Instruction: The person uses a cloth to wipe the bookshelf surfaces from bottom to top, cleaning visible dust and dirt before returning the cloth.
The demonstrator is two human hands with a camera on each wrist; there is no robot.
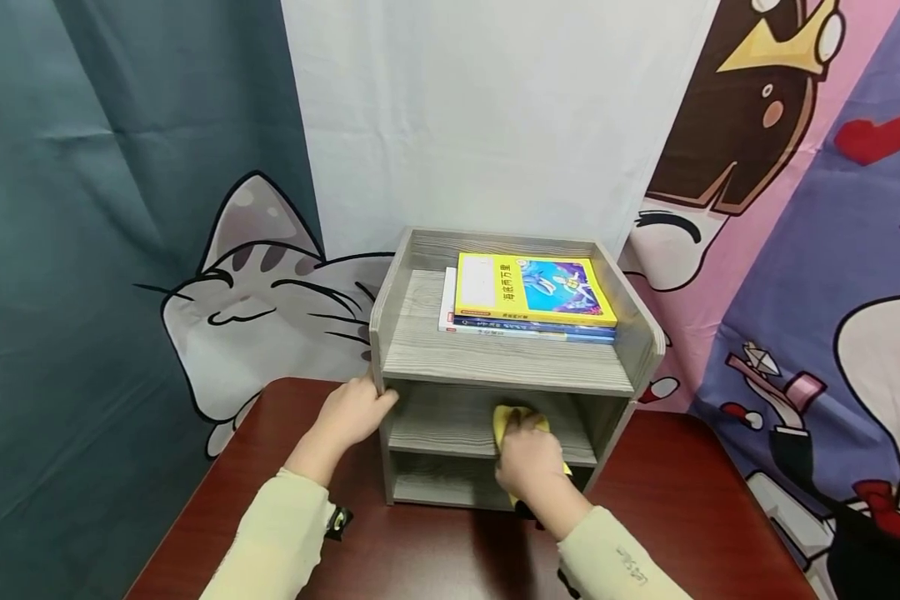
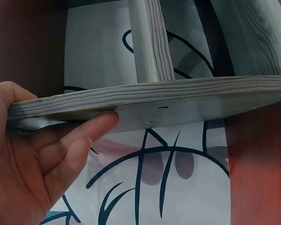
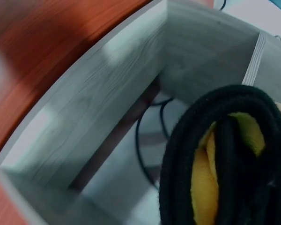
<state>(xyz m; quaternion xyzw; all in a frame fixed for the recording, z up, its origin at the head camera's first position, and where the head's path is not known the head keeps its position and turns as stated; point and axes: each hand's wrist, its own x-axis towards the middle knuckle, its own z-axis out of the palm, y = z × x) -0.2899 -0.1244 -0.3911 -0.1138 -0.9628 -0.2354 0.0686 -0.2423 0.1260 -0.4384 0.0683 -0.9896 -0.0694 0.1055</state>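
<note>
A grey wood-grain desk shelf with an open top and two lower compartments stands on the table. My left hand grips the front edge of its left side panel, thumb on one face and fingers on the other. At the middle shelf board, my right hand holds a bunched yellow cloth with black edging. Seen from the right wrist, the folded cloth fills the lower right in front of the compartments, and my right fingers are mostly hidden.
A small stack of books lies on the top board, a yellow-covered book uppermost. The red-brown table extends to both sides of the shelf. Behind it hang printed cartoon curtains. The shelf's lower back is open.
</note>
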